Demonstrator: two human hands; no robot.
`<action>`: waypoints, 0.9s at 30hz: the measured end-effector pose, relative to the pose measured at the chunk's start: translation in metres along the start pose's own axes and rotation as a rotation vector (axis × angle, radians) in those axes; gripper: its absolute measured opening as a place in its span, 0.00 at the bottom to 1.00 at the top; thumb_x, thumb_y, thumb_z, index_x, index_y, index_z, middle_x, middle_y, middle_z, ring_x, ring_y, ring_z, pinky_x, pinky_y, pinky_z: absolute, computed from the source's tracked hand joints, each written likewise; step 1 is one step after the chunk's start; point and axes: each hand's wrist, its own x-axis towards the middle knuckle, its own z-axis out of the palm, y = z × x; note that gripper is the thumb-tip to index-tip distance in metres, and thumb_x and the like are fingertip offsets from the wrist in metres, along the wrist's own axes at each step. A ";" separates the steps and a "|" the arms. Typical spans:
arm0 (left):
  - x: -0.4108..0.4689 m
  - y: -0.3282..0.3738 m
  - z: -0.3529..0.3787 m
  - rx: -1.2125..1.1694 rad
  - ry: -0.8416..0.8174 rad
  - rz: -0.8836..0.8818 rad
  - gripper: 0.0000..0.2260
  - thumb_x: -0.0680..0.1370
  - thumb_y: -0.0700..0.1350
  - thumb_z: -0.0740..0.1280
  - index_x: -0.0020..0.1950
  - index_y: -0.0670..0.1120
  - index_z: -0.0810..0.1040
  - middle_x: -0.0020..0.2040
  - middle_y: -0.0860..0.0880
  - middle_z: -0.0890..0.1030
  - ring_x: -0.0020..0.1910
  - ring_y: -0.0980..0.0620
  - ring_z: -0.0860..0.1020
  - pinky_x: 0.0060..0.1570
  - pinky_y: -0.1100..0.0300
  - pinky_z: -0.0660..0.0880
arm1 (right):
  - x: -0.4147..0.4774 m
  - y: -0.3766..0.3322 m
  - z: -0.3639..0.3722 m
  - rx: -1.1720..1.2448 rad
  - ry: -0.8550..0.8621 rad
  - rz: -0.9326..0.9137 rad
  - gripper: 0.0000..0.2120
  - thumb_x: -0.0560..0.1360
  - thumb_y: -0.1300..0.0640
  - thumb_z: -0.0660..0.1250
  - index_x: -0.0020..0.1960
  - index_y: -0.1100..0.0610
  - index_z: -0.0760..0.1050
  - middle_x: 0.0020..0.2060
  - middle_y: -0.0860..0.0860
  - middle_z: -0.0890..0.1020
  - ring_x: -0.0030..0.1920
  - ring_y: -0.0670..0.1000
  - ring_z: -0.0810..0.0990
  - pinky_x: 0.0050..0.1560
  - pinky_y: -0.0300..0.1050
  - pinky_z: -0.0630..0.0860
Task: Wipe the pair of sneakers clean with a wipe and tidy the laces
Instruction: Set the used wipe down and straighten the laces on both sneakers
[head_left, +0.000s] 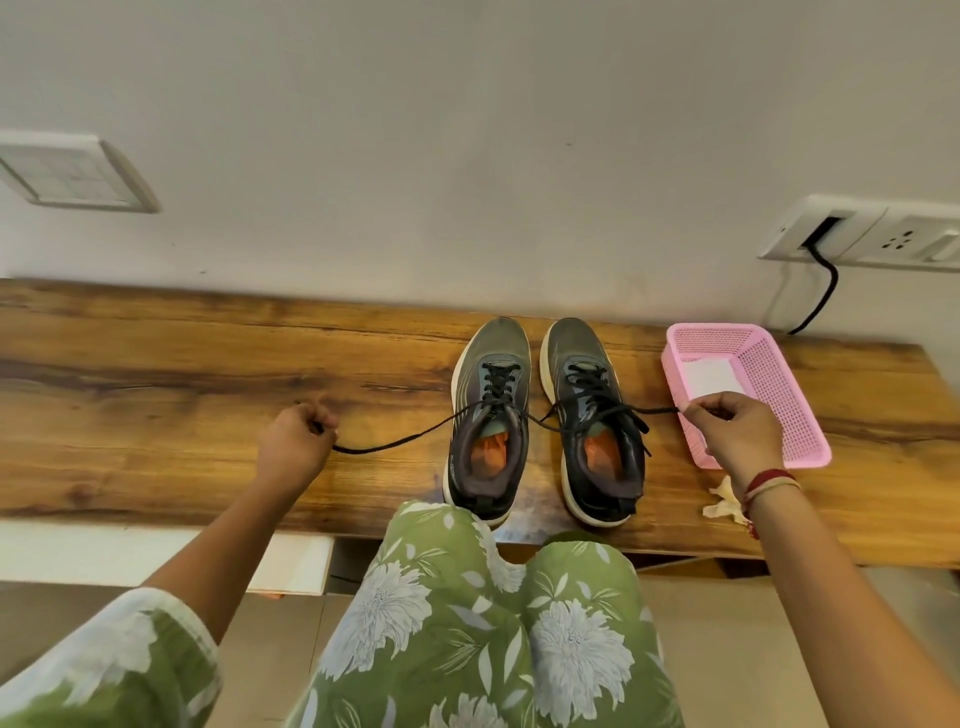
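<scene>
The left hand (296, 441) is hiding a stretch of the lace (415, 439) inside its grip. The right hand (737, 431) is covering part of the pink basket (779, 395) rim, and its wrist is hiding part of the crumpled wipe (719, 501).

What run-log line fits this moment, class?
step: tidying lace | left-hand grip: grips lace end | right-hand grip: pinches lace end | lace: stretched across sneakers | crumpled wipe: on table

Saw dark grey sneakers (493, 348) at mid-frame, with black laces (497, 382), off-white soles (597, 516) and orange insoles (488, 451). Found a pink mesh basket (774, 384) at right, on a brown wood-grained table (182, 364). Noted green cloth (467, 623) printed with white flowers along the bottom, and a red band (771, 477) at lower right.
</scene>
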 end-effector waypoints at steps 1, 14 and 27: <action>-0.001 -0.003 0.000 0.050 0.008 -0.005 0.04 0.75 0.37 0.67 0.47 0.45 0.79 0.49 0.45 0.80 0.47 0.47 0.77 0.44 0.57 0.71 | 0.000 0.000 0.000 -0.038 0.009 0.001 0.05 0.73 0.56 0.70 0.46 0.57 0.79 0.47 0.55 0.81 0.50 0.59 0.77 0.51 0.52 0.76; -0.033 0.111 0.056 0.138 -0.102 0.574 0.12 0.79 0.47 0.62 0.62 0.50 0.74 0.62 0.49 0.75 0.64 0.49 0.71 0.64 0.49 0.68 | -0.054 -0.062 0.087 -0.346 -0.325 -0.591 0.11 0.77 0.50 0.63 0.58 0.49 0.76 0.56 0.47 0.77 0.59 0.49 0.72 0.63 0.48 0.67; -0.021 0.129 0.053 0.014 -0.384 0.414 0.06 0.77 0.40 0.67 0.53 0.46 0.78 0.42 0.53 0.78 0.45 0.54 0.78 0.45 0.64 0.69 | -0.051 -0.075 0.112 -0.185 -0.454 -0.354 0.06 0.72 0.57 0.71 0.49 0.54 0.82 0.41 0.49 0.82 0.45 0.46 0.79 0.53 0.42 0.75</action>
